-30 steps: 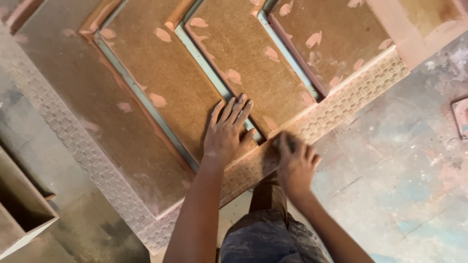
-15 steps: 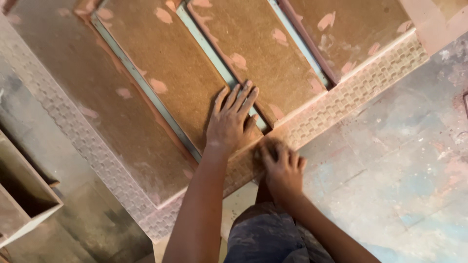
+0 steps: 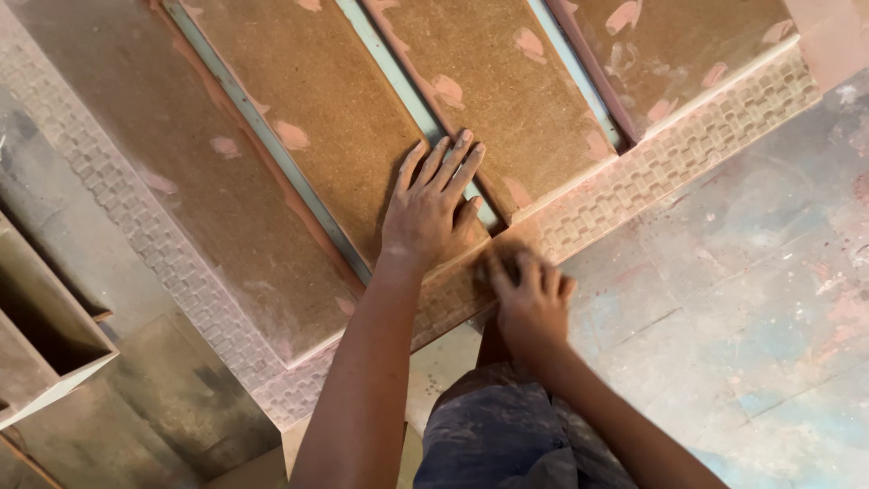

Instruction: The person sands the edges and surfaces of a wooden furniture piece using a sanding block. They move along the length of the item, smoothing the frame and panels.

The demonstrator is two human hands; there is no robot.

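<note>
A large brown wooden panel (image 3: 299, 172) with pale grooves and pink filler patches lies on a stained floor (image 3: 742, 299). The left hand (image 3: 430, 208) rests flat on the panel, fingers spread wide. The right hand (image 3: 534, 299) presses on the panel's textured border (image 3: 634, 181), fingers curled; whether they hold anything is unclear.

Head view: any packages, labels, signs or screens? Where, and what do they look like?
None in view: no package, label, sign or screen.
Wooden panel: large brown board with pale grooves, pink filler patches and a basket-weave border.
Left hand: flat on the panel.
Right hand: pressed on the border.
Open box: brown, at the left edge.
</note>
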